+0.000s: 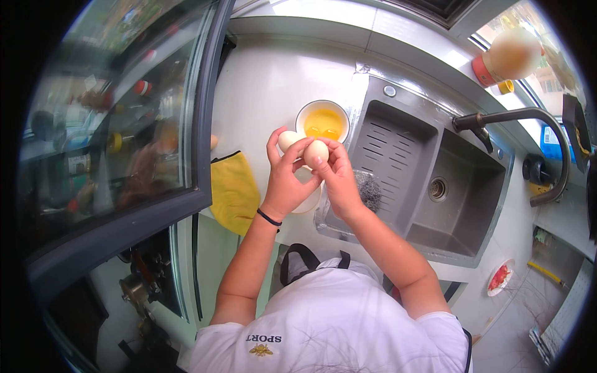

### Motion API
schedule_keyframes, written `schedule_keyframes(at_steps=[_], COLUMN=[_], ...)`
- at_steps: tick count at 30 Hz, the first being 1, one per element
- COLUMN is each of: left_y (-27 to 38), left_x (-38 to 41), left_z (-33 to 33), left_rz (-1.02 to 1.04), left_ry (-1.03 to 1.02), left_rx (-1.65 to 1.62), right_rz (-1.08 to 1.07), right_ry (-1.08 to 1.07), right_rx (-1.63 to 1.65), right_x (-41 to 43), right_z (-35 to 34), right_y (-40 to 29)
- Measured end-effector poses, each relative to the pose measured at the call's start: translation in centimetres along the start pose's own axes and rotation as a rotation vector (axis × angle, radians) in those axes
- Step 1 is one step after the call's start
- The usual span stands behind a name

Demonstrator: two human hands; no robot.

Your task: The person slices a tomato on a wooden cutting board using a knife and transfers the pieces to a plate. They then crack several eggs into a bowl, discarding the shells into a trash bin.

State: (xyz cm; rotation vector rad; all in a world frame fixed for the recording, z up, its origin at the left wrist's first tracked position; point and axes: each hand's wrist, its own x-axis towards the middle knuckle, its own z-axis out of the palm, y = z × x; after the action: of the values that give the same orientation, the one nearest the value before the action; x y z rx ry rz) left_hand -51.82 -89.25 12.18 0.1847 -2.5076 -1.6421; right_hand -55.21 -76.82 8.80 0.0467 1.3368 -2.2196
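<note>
My left hand (291,179) has its fingers around a pale egg (288,140), and its fingertips also reach a second egg. That second pale egg (316,154) is pinched in my right hand (339,175), side by side with the first. Whether either shell is cracked cannot be made out. Just beyond my fingers, a white bowl (299,116) with a dark rim holds yellow raw egg (322,122) with rounded yolks near its front. Beneath my hands, a second pale bowl (308,205) is mostly hidden.
On the right is a grey double sink (410,228) with a curved faucet (564,140). A scouring pad (368,191) lies at its left edge. Left are a yellow cloth (235,193), a partly hidden brownish egg (213,141) and an open window's dark frame (203,198) jutting over the counter.
</note>
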Motion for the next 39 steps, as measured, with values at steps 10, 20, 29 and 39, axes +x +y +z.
schedule_keyframes(at_steps=[10,20,29,39], left_y=[-0.7,-0.9,0.0,-0.9], left_x=[0.7,1.8,2.9,3.3], left_z=[0.2,1.9,1.6,-0.4], left_rz=[-0.49,-0.539,-0.554,-0.532], left_ry=[-0.076,-0.144,-0.2,-0.192], left_rx=[-1.087,-1.011,-1.029,-1.031], right_rz=[-0.213,-0.785,-0.628,-0.336], right_ry=[0.03,-0.084,0.078,-0.02], right_rx=[0.078,-0.709,-0.405,-0.065], right_x=[-0.1,1.4,2.0,2.5], right_z=[-2.9,-3.6,-3.3,-2.4], right_y=[-4.9,-5.7,-5.3,-6.2])
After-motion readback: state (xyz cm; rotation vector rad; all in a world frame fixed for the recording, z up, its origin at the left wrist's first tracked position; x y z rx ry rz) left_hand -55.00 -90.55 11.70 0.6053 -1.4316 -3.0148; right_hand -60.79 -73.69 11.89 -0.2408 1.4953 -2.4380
